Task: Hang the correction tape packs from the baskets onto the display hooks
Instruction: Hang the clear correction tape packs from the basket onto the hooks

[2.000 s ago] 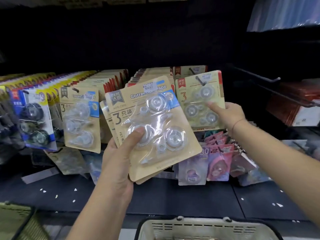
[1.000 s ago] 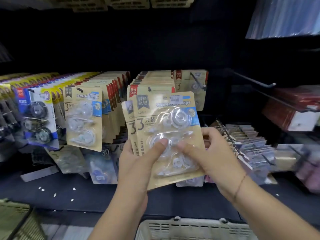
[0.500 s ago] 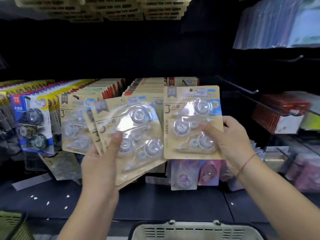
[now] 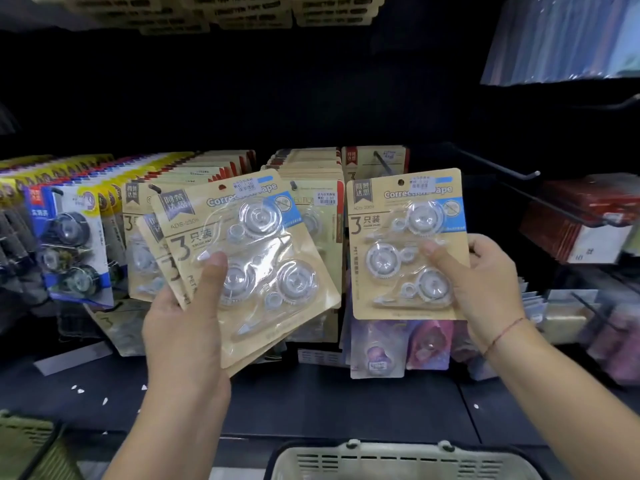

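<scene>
Hung packs [image 4: 214, 171] fill the rack in rows. White basket [image 4: 398, 459] at the lower edge, below the hands. Stack [image 4: 249, 265] of packs, tilted right, gripped by left hand [image 4: 183, 327], thumb across the front blister. Single pack [image 4: 405, 244], upright, pinched at its right edge by right hand [image 4: 491, 289]. It is held in front of a hook [image 4: 381, 162], not on it.

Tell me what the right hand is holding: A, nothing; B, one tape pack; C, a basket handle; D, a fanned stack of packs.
B: the right hand pinches one tape pack, held upright and apart from the stack in the left hand.
</scene>
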The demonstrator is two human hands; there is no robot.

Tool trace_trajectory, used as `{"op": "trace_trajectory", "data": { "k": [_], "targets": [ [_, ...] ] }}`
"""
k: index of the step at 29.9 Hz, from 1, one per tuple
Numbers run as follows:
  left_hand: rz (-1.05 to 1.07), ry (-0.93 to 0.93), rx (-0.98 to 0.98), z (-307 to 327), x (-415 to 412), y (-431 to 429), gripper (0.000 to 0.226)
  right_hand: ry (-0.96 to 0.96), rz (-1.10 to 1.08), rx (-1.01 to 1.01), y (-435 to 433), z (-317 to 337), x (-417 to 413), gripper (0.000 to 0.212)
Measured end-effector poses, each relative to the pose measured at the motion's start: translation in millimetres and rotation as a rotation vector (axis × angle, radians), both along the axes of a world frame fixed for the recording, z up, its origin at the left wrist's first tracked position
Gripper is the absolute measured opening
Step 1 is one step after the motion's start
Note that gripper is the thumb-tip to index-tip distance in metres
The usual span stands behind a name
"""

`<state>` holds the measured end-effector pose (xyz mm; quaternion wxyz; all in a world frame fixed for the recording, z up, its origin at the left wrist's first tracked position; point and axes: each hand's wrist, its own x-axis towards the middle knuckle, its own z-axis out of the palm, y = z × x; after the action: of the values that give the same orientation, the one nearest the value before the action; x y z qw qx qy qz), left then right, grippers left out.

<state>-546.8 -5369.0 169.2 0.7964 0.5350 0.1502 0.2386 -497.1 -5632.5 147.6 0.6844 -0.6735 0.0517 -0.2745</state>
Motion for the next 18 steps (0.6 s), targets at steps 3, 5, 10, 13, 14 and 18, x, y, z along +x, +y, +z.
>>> {"op": "trace_trajectory", "data": {
  "k": [3, 5, 10, 13, 14, 18],
  "targets": [
    [0.006, 0.005, 0.002, 0.8, 2.5, 0.7, 0.024, -0.033, -0.039, -0.013, 1.2, -1.0, 1.7, 0.018],
    [0.009, 0.009, 0.002, 1.0, 2.4, 0.8, 0.024, -0.041, -0.053, -0.023, 1.6, 0.3, 4.4, 0.018],
    [-0.011, 0.007, -0.001, 2.5, 2.0, -3.2, 0.038, -0.037, -0.06, -0.074, 2.8, -1.4, 7.6, 0.016],
    [-0.028, 0.005, 0.002, 1.3, 2.8, -5.4, 0.044, -0.044, -0.053, -0.092, 5.2, -7.8, 6.0, 0.016],
    [-0.033, 0.005, 0.003, 0.5, 3.2, -5.5, 0.045, -0.04, -0.051, -0.094, 6.4, -9.9, 5.6, 0.016],
    [-0.023, 0.008, 0.005, -3.4, 5.6, -5.1, 0.042, -0.025, -0.037, -0.058, 6.7, -11.0, 10.0, 0.015]
  ]
}}
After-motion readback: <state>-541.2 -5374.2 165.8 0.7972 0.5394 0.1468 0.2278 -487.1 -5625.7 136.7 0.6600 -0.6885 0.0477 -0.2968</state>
